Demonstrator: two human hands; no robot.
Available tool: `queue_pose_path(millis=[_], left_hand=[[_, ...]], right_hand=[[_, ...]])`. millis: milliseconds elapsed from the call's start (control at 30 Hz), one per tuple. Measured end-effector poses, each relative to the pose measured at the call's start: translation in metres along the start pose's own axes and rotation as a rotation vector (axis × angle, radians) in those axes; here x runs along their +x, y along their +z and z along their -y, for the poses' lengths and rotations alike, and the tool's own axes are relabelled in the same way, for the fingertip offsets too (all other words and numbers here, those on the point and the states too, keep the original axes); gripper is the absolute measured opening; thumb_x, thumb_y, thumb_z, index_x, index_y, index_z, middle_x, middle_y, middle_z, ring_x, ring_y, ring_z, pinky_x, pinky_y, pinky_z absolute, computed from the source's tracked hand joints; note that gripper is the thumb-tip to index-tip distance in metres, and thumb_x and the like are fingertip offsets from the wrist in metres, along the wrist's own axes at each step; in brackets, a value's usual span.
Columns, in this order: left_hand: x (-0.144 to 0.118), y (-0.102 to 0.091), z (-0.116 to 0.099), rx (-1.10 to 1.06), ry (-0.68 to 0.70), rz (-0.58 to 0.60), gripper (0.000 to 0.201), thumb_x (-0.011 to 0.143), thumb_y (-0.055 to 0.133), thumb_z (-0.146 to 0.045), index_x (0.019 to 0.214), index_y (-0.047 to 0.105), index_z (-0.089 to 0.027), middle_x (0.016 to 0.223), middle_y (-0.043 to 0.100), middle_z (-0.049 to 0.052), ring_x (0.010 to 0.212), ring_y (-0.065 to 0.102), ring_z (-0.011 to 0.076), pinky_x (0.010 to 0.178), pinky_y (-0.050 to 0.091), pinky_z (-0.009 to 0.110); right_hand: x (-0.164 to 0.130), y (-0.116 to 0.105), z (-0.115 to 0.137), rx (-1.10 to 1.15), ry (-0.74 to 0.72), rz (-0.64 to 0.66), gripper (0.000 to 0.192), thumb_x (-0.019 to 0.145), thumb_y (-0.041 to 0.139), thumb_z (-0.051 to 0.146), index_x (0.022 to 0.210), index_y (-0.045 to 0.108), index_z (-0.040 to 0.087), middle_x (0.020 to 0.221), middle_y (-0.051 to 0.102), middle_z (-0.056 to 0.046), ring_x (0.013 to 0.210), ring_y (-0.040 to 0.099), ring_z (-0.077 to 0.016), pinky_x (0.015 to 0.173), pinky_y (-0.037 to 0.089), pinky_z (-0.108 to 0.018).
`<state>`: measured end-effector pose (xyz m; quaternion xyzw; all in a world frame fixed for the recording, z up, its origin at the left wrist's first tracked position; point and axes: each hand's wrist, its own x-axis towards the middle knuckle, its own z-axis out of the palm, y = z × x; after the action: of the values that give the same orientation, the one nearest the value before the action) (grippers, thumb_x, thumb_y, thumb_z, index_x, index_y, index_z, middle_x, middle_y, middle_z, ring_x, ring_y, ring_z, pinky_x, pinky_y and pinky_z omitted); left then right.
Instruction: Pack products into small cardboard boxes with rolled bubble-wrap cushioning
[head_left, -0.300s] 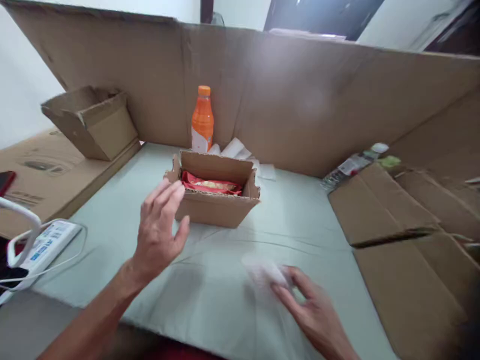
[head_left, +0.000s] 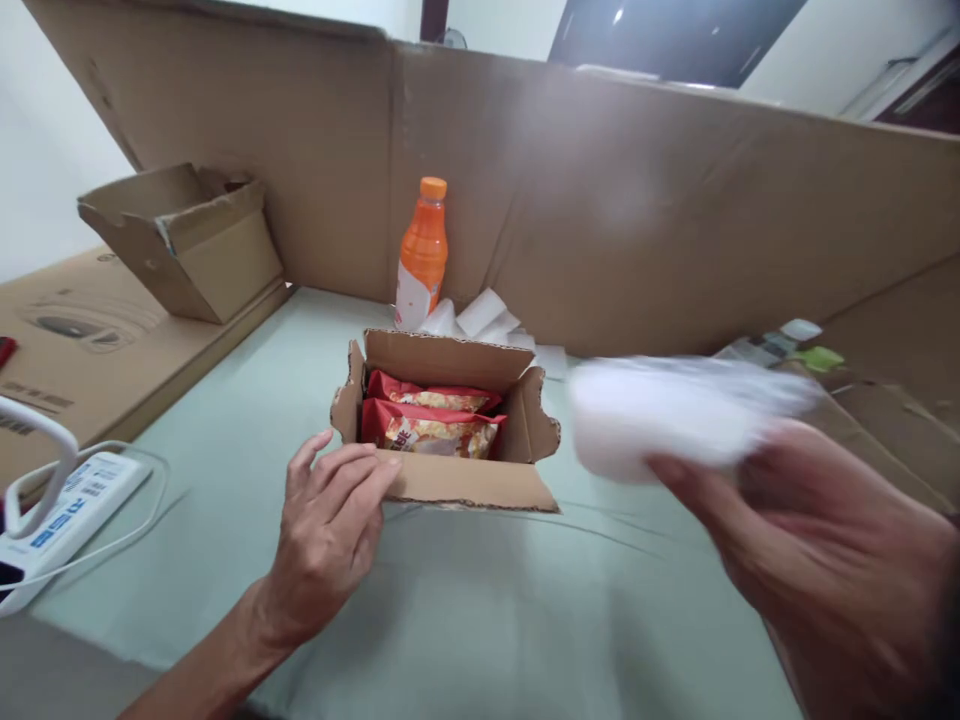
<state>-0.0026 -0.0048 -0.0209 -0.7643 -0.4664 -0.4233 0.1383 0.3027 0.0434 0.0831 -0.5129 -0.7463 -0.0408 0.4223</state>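
Red snack packets sit inside an open cardboard box (head_left: 450, 350) on the pale green tabletop (head_left: 487, 610): a front packet (head_left: 442, 432) and a rear packet (head_left: 435, 395), one behind the other, both low between the walls. Taking that box as the centre of the dial, with twelve on the far side, the left hand (head_left: 322, 540) is between seven and eight o'clock, its fingers on the box's near-left corner and front flap (head_left: 480, 488), which leans outward toward the person; whether it pinches the flap or merely rests there I cannot tell. The right hand (head_left: 832, 540) is between three and four o'clock, closed around a white bundle (head_left: 660, 410) that is blurred and held off to three o'clock, apart from the box. An orange bottle (head_left: 424, 255) stands upright just short of twelve, before the tall cardboard partition (head_left: 600, 210), with white pieces (head_left: 484, 312) between twelve and one. Toward two-thirty a clear bottle (head_left: 776, 342) lies tilted near a green item (head_left: 821, 358), partly hidden. A smaller open carton (head_left: 225, 260) is at ten, on a flat carton (head_left: 82, 335), and a white power strip (head_left: 82, 510) lies at eight-thirty.
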Motion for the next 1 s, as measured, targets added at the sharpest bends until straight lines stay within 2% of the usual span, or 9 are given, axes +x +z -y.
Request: queue_pose_path(millis=[133, 233, 300, 367, 500, 633, 700, 867, 1000], left_hand=[[-0.002, 0.002, 0.001, -0.057, -0.015, -0.002, 0.043, 0.085, 0.053, 0.007, 0.125, 0.057, -0.011, 0.105, 0.071, 0.012, 0.111, 0.062, 0.0247, 0.110, 0.039, 0.055], [0.003, 0.002, 0.005, -0.092, -0.032, 0.000, 0.046, 0.084, 0.052, 0.008, 0.126, 0.057, -0.010, 0.109, 0.071, 0.013, 0.112, 0.061, 0.0243, 0.109, 0.040, 0.055], [0.004, 0.001, 0.007, -0.111, -0.042, -0.003, 0.047, 0.083, 0.053, 0.008, 0.127, 0.056, -0.009, 0.110, 0.071, 0.014, 0.113, 0.061, 0.0241, 0.110, 0.039, 0.054], [0.005, 0.001, 0.008, -0.129, -0.053, 0.001, 0.048, 0.083, 0.053, 0.008, 0.128, 0.055, -0.009, 0.111, 0.070, 0.014, 0.114, 0.060, 0.0240, 0.111, 0.039, 0.054], [0.006, 0.001, 0.009, -0.159, -0.065, 0.018, 0.051, 0.083, 0.052, 0.007, 0.131, 0.052, -0.010, 0.112, 0.069, 0.013, 0.115, 0.059, 0.0238, 0.111, 0.039, 0.054], [0.010, 0.000, 0.010, -0.158, -0.073, 0.015, 0.054, 0.083, 0.052, 0.006, 0.135, 0.050, -0.011, 0.106, 0.069, 0.011, 0.112, 0.059, 0.0238, 0.111, 0.039, 0.054], [0.013, -0.001, 0.009, -0.147, -0.079, 0.006, 0.057, 0.083, 0.052, 0.006, 0.137, 0.049, -0.012, 0.104, 0.068, 0.009, 0.110, 0.059, 0.0235, 0.111, 0.040, 0.053], [0.017, -0.002, 0.008, -0.144, -0.091, 0.003, 0.059, 0.081, 0.052, 0.007, 0.137, 0.049, -0.013, 0.099, 0.066, 0.007, 0.104, 0.058, 0.0220, 0.110, 0.041, 0.051], [0.020, 0.000, 0.010, -0.143, -0.084, -0.004, 0.060, 0.082, 0.053, 0.006, 0.139, 0.047, -0.014, 0.098, 0.067, 0.006, 0.103, 0.058, 0.0220, 0.109, 0.042, 0.050]], right_hand=[[0.063, 0.064, 0.030, 0.009, -0.457, 0.603, 0.011, 0.091, 0.066, 0.030, 0.092, 0.073, 0.022, 0.090, 0.073, -0.003, 0.081, 0.064, -0.0175, 0.074, 0.046, -0.029], [0.080, 0.106, 0.048, -0.292, -0.526, 1.057, 0.012, 0.089, 0.063, 0.018, 0.083, 0.074, 0.019, 0.080, 0.073, -0.005, 0.076, 0.065, -0.0189, 0.070, 0.039, -0.030], [0.083, 0.117, 0.054, -0.445, -0.526, 1.238, 0.017, 0.088, 0.058, 0.014, 0.081, 0.073, 0.018, 0.077, 0.073, -0.006, 0.073, 0.065, -0.0193, 0.067, 0.036, -0.030], [0.085, 0.118, 0.055, -0.463, -0.519, 1.283, 0.014, 0.087, 0.060, 0.017, 0.088, 0.074, 0.018, 0.079, 0.074, -0.006, 0.074, 0.065, -0.0198, 0.065, 0.034, -0.030], [0.082, 0.115, 0.053, -0.405, -0.545, 1.181, 0.023, 0.085, 0.063, 0.025, 0.105, 0.073, 0.020, 0.086, 0.075, -0.006, 0.078, 0.067, -0.0218, 0.069, 0.036, -0.031], [0.074, 0.135, 0.058, -0.543, -0.592, 1.304, 0.023, 0.088, 0.053, 0.016, 0.091, 0.075, 0.014, 0.082, 0.075, -0.013, 0.076, 0.068, -0.0240, 0.063, 0.035, -0.032], [0.076, 0.143, 0.059, -0.534, -0.610, 1.355, 0.022, 0.086, 0.055, 0.015, 0.094, 0.075, 0.013, 0.087, 0.075, -0.014, 0.078, 0.068, -0.0244, 0.060, 0.033, -0.031], [0.092, 0.127, 0.052, -0.365, -0.529, 1.439, 0.018, 0.083, 0.058, 0.022, 0.094, 0.071, 0.018, 0.087, 0.073, -0.008, 0.075, 0.063, -0.0202, 0.059, 0.031, -0.029], [0.089, 0.123, 0.049, -0.272, -0.507, 1.436, 0.014, 0.080, 0.054, 0.014, 0.085, 0.067, 0.019, 0.078, 0.068, -0.003, 0.068, 0.054, -0.0158, 0.059, 0.028, -0.028]])
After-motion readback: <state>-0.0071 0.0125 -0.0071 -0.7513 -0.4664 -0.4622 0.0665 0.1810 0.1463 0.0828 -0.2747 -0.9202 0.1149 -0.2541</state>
